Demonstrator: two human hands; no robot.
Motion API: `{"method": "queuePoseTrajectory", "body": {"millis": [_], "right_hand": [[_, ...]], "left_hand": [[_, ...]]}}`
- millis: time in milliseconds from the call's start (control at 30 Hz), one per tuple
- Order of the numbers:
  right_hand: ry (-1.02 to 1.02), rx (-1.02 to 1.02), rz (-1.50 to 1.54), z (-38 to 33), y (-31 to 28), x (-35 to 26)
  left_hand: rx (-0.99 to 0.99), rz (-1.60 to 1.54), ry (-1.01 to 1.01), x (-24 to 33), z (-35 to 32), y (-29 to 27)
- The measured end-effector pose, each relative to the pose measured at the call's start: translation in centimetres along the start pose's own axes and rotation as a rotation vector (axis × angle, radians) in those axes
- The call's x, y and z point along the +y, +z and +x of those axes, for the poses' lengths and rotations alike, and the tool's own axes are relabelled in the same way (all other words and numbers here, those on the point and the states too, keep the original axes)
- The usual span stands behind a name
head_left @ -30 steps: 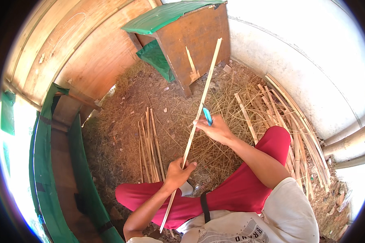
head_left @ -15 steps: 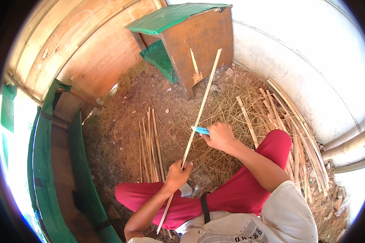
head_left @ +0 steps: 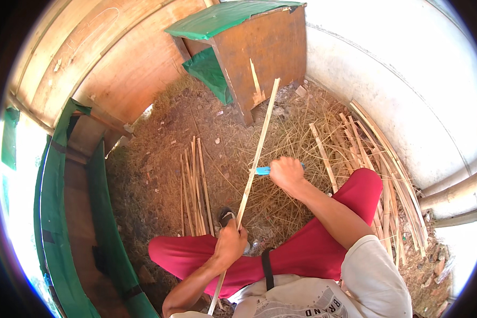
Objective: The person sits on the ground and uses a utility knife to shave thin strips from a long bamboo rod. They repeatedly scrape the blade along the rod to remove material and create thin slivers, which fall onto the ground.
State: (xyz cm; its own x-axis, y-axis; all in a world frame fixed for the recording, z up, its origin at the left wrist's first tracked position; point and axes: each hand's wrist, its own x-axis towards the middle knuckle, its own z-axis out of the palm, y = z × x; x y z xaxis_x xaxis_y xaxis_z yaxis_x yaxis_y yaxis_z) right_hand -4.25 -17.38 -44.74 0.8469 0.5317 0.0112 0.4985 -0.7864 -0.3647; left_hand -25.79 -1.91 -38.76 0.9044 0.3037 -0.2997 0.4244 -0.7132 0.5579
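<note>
A long, thin bamboo strip [head_left: 260, 143] slants across the middle, its far end raised toward the wooden box and its near end by my left forearm. My left hand [head_left: 230, 248] is closed around its lower part, above my left shin. In my right hand [head_left: 288, 175], the fingers wrap a blue-handled knife [head_left: 263, 170]. The knife's tip meets the strip about halfway along; its blade is too small to make out. Part of a dark shoe [head_left: 226, 216] shows behind my left hand.
Several bamboo strips [head_left: 197, 185] lie on the ground at left, and a larger pile [head_left: 395, 180] along the white wall at right. Fine shavings [head_left: 302, 138] cover the ground ahead. A green-topped wooden box [head_left: 265, 55] stands at the back, a green-covered frame [head_left: 55, 212] at left.
The bamboo strip has slid down toward me through the lower left of the view. My right hand has turned the knife closer to level. The shoe has come into sight behind my left hand.
</note>
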Motion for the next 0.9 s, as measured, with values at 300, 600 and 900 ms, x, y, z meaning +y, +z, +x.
{"method": "queuePoseTrajectory", "body": {"millis": [300,600,900], "right_hand": [[0.11,-0.144,0.024,0.4,0.1,-0.7],[0.254,0.0,0.054,2.1,1.4,5.5],[0.384,-0.04,0.056,2.8,2.7,7.2]], "left_hand": [[-0.098,0.037,-0.04,-0.5,-3.3,-1.8],[-0.275,0.002,-0.16,-2.0,-10.6,-3.0],[-0.378,0.04,-0.27,-4.1,-14.8,-5.9]]}}
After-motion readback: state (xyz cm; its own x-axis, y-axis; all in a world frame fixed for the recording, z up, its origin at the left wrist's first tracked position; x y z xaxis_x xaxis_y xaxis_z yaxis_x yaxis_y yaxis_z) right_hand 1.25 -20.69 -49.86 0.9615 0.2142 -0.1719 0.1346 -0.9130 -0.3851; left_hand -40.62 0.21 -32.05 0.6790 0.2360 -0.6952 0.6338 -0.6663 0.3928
